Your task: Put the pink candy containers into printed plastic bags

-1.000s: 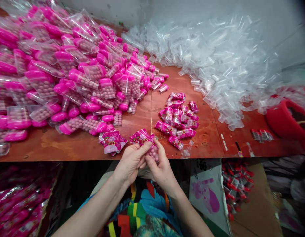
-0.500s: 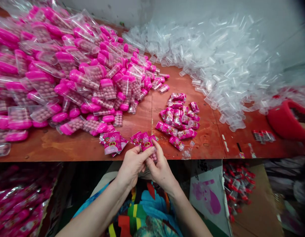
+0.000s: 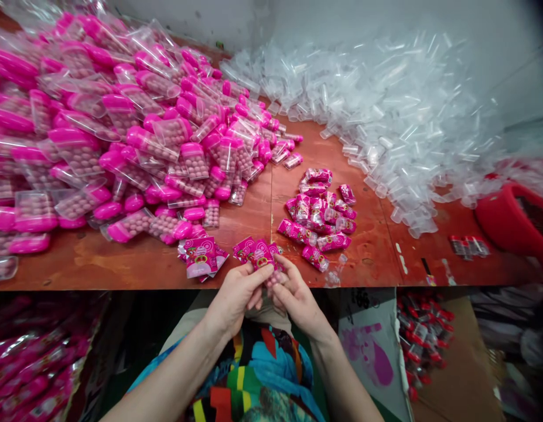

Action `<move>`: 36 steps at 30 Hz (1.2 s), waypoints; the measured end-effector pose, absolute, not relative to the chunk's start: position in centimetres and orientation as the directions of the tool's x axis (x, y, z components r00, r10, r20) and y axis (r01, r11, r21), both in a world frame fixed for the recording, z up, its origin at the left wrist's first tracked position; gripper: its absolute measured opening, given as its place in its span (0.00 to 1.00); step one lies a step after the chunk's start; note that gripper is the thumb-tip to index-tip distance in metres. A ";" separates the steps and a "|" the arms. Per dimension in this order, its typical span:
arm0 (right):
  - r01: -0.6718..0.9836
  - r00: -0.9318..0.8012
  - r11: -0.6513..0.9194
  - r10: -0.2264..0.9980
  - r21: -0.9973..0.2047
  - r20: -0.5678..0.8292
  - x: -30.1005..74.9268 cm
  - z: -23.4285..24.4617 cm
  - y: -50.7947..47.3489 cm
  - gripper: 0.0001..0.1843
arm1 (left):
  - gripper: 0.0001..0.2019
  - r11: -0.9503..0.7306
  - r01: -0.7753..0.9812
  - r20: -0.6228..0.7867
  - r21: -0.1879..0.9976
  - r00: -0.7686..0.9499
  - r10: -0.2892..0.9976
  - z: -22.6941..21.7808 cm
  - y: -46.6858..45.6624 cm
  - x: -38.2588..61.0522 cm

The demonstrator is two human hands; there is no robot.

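Observation:
At the table's front edge, my left hand (image 3: 234, 296) pinches a pink printed sleeve (image 3: 260, 254) between thumb and fingers. My right hand (image 3: 301, 302) is closed on a small clear candy box (image 3: 275, 278) with pink balls in it. The sleeve and the box meet between the hands; how far one goes over the other is hidden by my fingers. More flat sleeves (image 3: 201, 257) lie in a small stack left of my hands, and another bit of printed film (image 3: 242, 249) shows just behind them. Several candy boxes in pink sleeves (image 3: 317, 217) are heaped beyond my right hand.
A big pile of pink-capped candy boxes (image 3: 166, 132) covers the table's left. Clear empty boxes (image 3: 376, 117) are heaped at the back right, near a red tub (image 3: 499, 217). Below the edge stand cartons, one with pink packs (image 3: 29, 363), one with red-capped pieces (image 3: 423, 340).
My right hand has shifted slightly down and right, its fingers spreading a little around the candy box. The left hand keeps its pinch on the sleeve. The view has tilted slightly.

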State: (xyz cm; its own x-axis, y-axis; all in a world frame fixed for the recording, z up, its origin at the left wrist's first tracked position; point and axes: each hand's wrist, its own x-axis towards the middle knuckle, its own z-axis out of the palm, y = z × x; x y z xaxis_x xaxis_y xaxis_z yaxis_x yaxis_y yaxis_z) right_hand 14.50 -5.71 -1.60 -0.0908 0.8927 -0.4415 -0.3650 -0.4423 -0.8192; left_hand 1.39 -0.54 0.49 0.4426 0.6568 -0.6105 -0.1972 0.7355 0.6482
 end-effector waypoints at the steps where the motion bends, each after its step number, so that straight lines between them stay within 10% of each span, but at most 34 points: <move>1: -0.348 -0.067 -0.420 0.903 -0.838 -0.424 14.5 -1.7 -5.8 0.31 | 0.16 0.723 -0.186 -0.612 0.665 0.420 0.670 0.5 -0.5 1.5; 25: -0.192 0.122 -0.193 0.968 -0.962 -0.218 16.1 -0.8 -2.3 0.27 | 0.17 0.698 -0.216 -0.574 0.683 0.433 0.695 0.5 -0.5 0.8; 30: 0.330 0.439 -0.070 0.894 -0.941 0.087 19.3 1.0 -0.1 0.38 | 0.17 0.669 -0.181 -0.608 0.721 0.299 0.736 0.2 -0.5 0.0; 36: 0.900 0.177 -0.142 0.983 -0.413 0.048 15.5 -1.7 -2.4 0.14 | 0.15 0.678 -0.236 -0.620 0.696 0.278 0.734 -1.1 -0.5 0.4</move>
